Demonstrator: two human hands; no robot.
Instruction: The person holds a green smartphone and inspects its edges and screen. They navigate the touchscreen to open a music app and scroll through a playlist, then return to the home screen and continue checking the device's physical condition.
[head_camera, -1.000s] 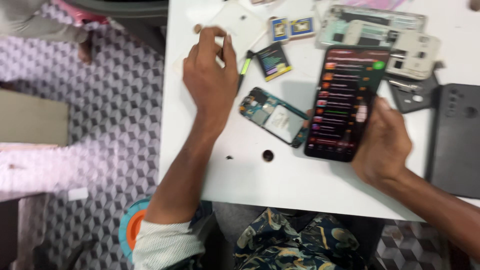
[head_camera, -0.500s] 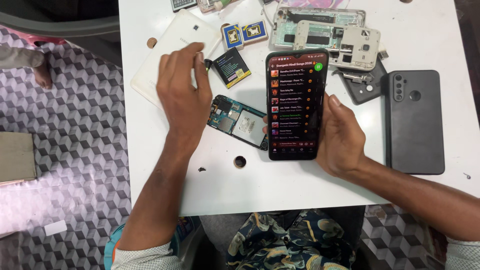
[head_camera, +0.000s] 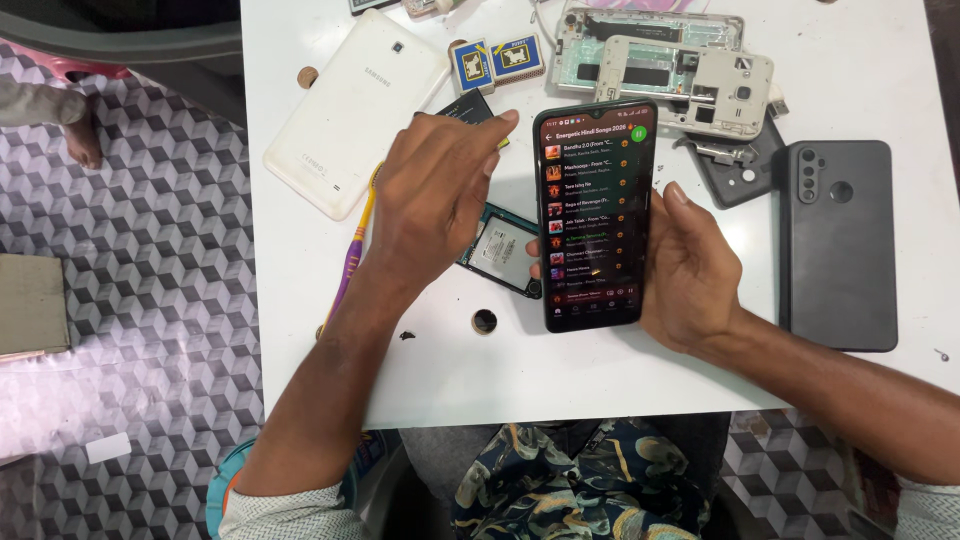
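My right hand (head_camera: 695, 275) holds a black smartphone (head_camera: 592, 215) by its right edge, fingers wrapped behind it. Its lit screen shows a dark list and faces up. My left hand (head_camera: 435, 195) hovers palm down just left of the phone, its index fingertip almost at the phone's upper left corner, with nothing in it. Under that hand lie an opened teal phone body (head_camera: 503, 250) and a black battery (head_camera: 465, 108). A purple and yellow screwdriver (head_camera: 350, 260) lies along my left forearm.
On the white table (head_camera: 560, 385) lie a white tablet (head_camera: 355, 110) face down at the back left, two small blue and yellow boxes (head_camera: 495, 60), grey phone frames (head_camera: 690, 75), a dark phone back cover (head_camera: 838, 245) at the right, and a small dark round part (head_camera: 485, 321).
My left hand has moved right, from beside the white tablet to the phone's upper left corner. My right hand still holds the phone, which now stands straighter in view.
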